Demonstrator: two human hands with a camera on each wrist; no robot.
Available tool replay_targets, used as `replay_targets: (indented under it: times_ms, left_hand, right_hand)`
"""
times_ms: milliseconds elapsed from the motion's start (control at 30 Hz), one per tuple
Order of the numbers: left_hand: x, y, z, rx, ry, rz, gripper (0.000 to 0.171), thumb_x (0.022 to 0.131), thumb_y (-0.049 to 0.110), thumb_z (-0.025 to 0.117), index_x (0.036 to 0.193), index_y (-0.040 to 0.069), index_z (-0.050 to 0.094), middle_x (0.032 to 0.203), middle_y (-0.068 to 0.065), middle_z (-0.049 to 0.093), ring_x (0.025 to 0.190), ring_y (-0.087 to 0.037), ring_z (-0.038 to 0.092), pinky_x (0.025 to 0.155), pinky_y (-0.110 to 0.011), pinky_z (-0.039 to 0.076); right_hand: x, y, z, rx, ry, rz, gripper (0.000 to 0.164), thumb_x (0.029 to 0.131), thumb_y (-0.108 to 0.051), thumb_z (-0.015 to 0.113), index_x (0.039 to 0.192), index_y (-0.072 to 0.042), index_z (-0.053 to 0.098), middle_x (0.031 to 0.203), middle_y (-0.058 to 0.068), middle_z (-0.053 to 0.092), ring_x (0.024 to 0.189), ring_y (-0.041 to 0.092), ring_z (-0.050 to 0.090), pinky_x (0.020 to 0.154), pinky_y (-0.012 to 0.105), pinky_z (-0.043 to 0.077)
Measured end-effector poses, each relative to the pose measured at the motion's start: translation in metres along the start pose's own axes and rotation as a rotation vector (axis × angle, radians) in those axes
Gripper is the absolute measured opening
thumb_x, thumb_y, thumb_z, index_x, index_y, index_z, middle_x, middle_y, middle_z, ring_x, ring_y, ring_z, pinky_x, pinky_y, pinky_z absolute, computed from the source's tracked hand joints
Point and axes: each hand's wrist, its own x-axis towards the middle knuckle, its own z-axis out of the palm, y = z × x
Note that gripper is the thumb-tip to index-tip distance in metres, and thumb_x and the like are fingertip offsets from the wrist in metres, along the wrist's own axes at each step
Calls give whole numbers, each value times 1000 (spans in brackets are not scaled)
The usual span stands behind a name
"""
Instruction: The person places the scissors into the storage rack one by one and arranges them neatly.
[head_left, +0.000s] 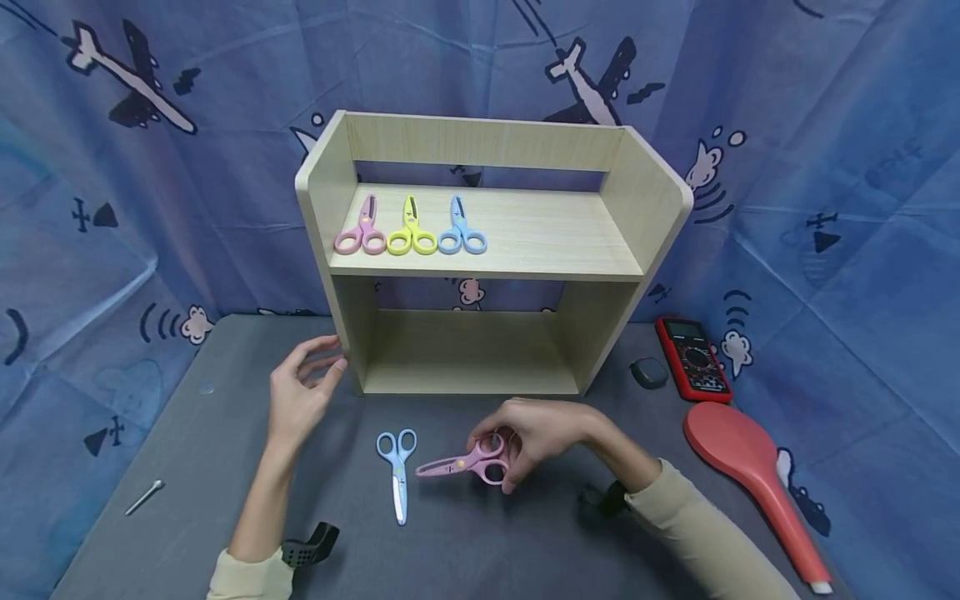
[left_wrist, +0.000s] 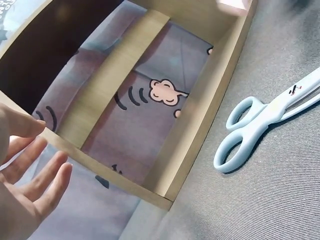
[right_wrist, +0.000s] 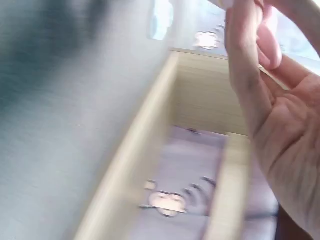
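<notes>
My right hand (head_left: 536,433) grips a pair of pink scissors (head_left: 457,464) by the handle loops, blades pointing left, in front of the shelf. In the right wrist view a pink loop (right_wrist: 270,45) shows among the fingers. A pair of light blue scissors (head_left: 397,475) lies just left of it on the grey table, loops toward the shelf. My left hand (head_left: 303,392) is beside the wooden shelf's (head_left: 491,271) left side panel, fingers loosely spread around nothing; the left wrist view shows the fingertips close to the shelf's edge.
On the upper board stand pink scissors (head_left: 366,225), yellow scissors (head_left: 411,229) and blue scissors (head_left: 460,229) in a row. At the right are a dark mouse (head_left: 648,372), a red multimeter (head_left: 693,358) and a red paddle-shaped object (head_left: 750,467). A small metal bolt (head_left: 144,497) lies far left.
</notes>
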Motion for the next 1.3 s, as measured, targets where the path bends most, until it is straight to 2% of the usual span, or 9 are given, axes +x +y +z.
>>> replay_targets:
  times_ms: [133,267,467,567,767,900,1067,1300]
  left_hand:
    - [0,-1,0,1,0,0,36,100,-1,74,136,2,71,137,-19,73,103,4,72,79,-11,60]
    - [0,-1,0,3,0,6,36,100,0,74,136,2,71,137,-20,73,103,5,72,79,-10,60]
    - [0,-2,0,5,0,5,36,100,0,74,136,2,71,137,-19,73,102,7,72,79,-10,60]
    - [0,-2,0,6,0,3,36,100,0,74,136,2,71,137,-19,73,103,7,72,79,-10,60]
    - [1,-3,0,-2,-3,6,36,100,0,74,136,2,71,137,-19,72,104,5,72,81,-11,61]
    - [2,-4,0,-5,-4,12,37,100,0,75,136,2,71,137,-18,72,105,4,72,81,-12,61]
    - [3,-4,0,-5,1,17,37,99,-1,75,136,2,71,136,-20,73,104,6,72,80,-11,61]
    - [2,-2,1,-2,3,9,37,99,-1,75,136,2,71,136,-19,73,103,6,72,81,-10,60]
  right_hand:
    - [-18,-24,-17,15,143,-70,61,83,-23,97,138,-13,71,106,-1,71,84,4,65,73,22,63]
    - [-34,-45,-38,-19,334,-160,61,83,-26,97,137,-12,72,108,2,72,89,9,67,78,25,65]
    - [-52,-71,-76,-125,627,-276,64,79,-10,98,137,-8,71,107,3,73,92,15,67,77,24,64]
    - [-57,-82,-97,-152,746,-260,67,78,-3,97,139,-6,70,111,7,74,92,15,67,78,21,63]
    - [-51,-88,-136,-223,946,-106,61,80,-9,98,136,-4,73,104,13,75,85,15,66,76,13,58]
    - [-40,-83,-158,-294,996,26,57,79,-19,100,130,-6,77,95,13,71,81,19,61,67,13,47]
    - [-27,-72,-176,-319,963,201,55,80,-35,99,125,-10,79,91,8,70,83,19,60,65,20,41]
    - [-16,-60,-184,-348,894,238,32,86,-35,94,99,-10,78,77,0,58,74,15,48,62,26,33]
